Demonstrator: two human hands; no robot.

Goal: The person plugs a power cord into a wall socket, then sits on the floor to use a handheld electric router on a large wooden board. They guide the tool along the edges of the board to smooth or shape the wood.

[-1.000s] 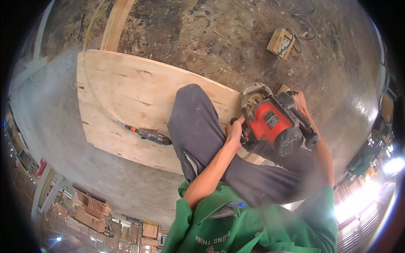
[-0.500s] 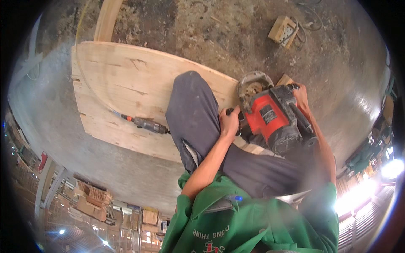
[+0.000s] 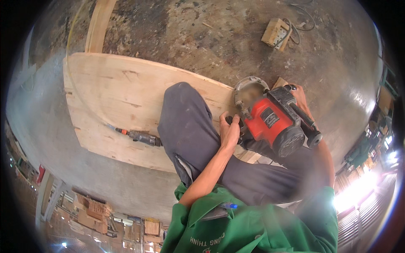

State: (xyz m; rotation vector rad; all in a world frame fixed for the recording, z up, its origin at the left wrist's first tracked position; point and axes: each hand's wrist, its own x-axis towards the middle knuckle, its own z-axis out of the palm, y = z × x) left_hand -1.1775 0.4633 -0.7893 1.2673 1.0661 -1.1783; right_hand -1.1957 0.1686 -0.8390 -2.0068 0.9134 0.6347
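Observation:
A red and black router [image 3: 270,120] with a round base [image 3: 249,86] is gripped between my two hands at the board's right end. Its motor end leans toward me, and the middle of the base looks blurred. My left hand [image 3: 230,131] is closed around the black knob on its left side. On the far right side, my right hand [image 3: 299,96] wraps the other handle, with its fingers partly hidden by the tool. Under the router and my knee lies a large pale wooden board [image 3: 114,82]. Its right end is mostly covered by the router and my legs.
A slim inline air tool [image 3: 143,137] rests on the board left of my knee, joined to a yellowish hose [image 3: 71,71]. Beyond the board's far left edge extends a plank [image 3: 99,27]. A wooden socket box [image 3: 274,33] with a cord stands on the stained floor at the far right.
The whole view has shifted slightly. The router's motor end has tipped up a little toward me, and its base opening looks more blurred. Both hands keep their hold.

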